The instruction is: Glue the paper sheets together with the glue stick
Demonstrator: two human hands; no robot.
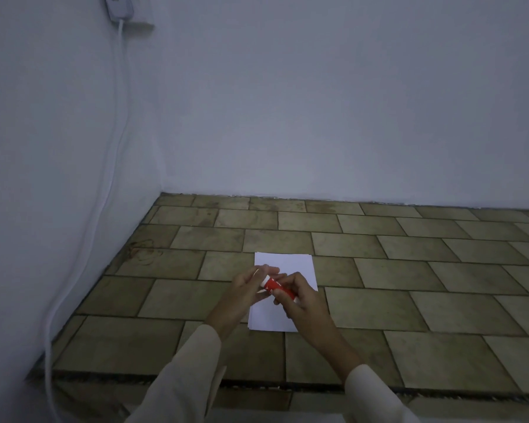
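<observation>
Glue stick (279,289) held up between both hands, just above the paper sheets (283,293), which lie stacked on tiled surface (409,270) w/ edges nearly flush. Long axis of stick runs from upper left to lower right, cap end toward left hand (251,286), red body buried in right hand (297,296). Left hand: thumb and fingertips pinched round the white cap end. Right hand: fingers curled and wrapped tight on the red barrel. Both hands meet at the stick, so neither is nearer; the pull or twist goes along that diagonal axis, hands moving apart. Looks like uncapping step, prob. very early in task, no glue seen on the top sheet yet. Sheets directly below and slightly beyond the hands, so once cap is off, only a short drop down and fwd to the paper.

Labels: some white print on the red barrel near the cap, too small and blurred to read; brand can't be told. Nothing written on the sheets as far as seen. White cable (110,148) hangs down left wall from a plug, well apart from the work.
</observation>
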